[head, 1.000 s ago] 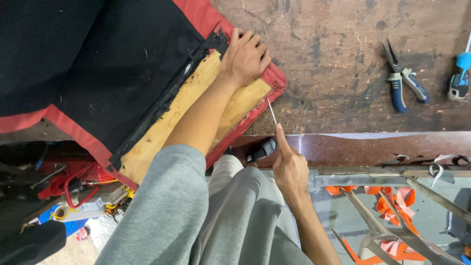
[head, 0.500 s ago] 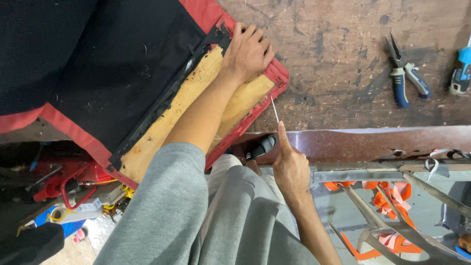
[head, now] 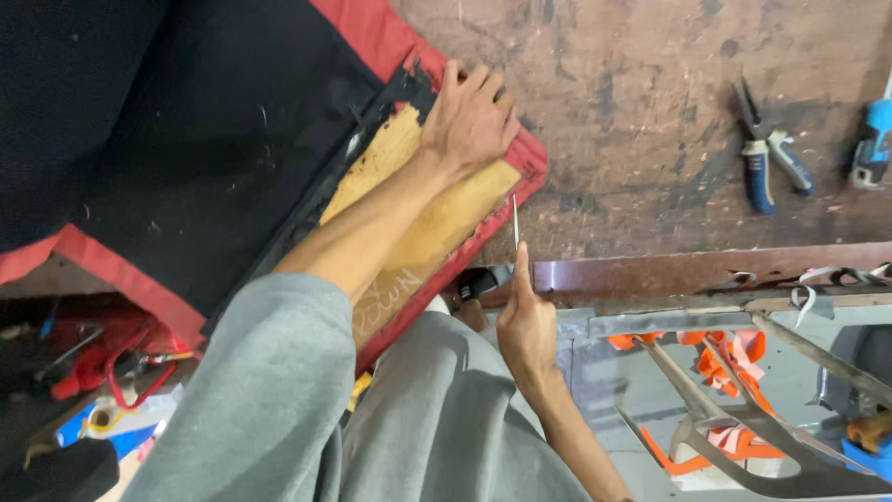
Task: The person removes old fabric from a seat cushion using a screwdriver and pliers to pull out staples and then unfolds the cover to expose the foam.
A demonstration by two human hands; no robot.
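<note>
A black and red upholstered seat cover [head: 177, 139] lies upside down on a worn wooden workbench [head: 641, 121], with a strip of yellow foam [head: 437, 228] exposed along its red edge. My left hand [head: 472, 116] presses flat on the foam and the red trim at the corner. My right hand [head: 525, 321] is at the bench's front edge, gripping a thin metal tool [head: 515, 221] with a dark handle; its point stands up close to the red edge of the seat.
Blue-handled pliers [head: 767, 153] lie on the bench at the right, with a blue tool [head: 872, 149] at the far right edge. A metal frame with orange straps [head: 734, 372] sits below the bench. Red wires and tools [head: 102, 367] clutter the lower left.
My left hand has stayed pressed on the seat corner. My right hand keeps the thin tool upright beside the red edge, with only a slight shift.
</note>
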